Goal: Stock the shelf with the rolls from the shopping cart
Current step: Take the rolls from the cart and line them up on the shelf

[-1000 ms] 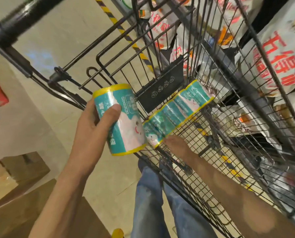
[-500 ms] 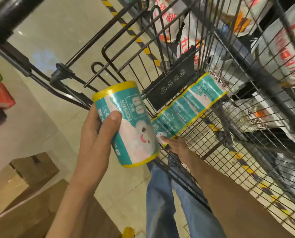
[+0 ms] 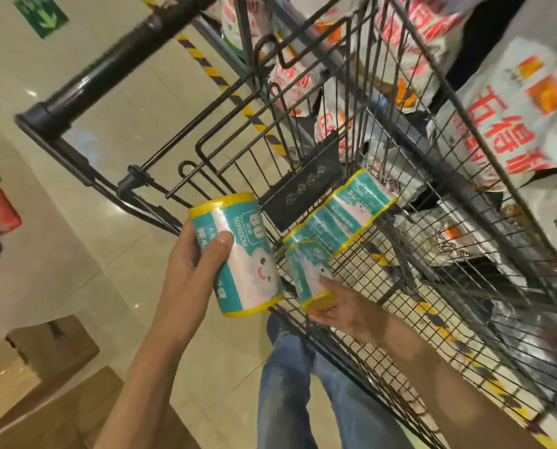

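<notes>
The cart (image 3: 400, 176) is dark metal wire, the rolls (image 3: 248, 254) wear glossy plastic film, the floor (image 3: 108, 108) is shiny tile.

Three teal-and-yellow rolls: one at 9 o'clock (image 3: 238, 254), one at 6 o'clock (image 3: 309, 280), one at 3 o'clock (image 3: 342, 215). Two hands: left (image 3: 186, 264), right (image 3: 342, 306). One shopping cart (image 3: 432, 286). Two cardboard boxes at 7 o'clock (image 3: 44, 358).

Roll (image 3: 238, 254) in left hand: "80", "50X60CM". Bag (image 3: 510, 115): red Chinese chars, "五得".
</notes>
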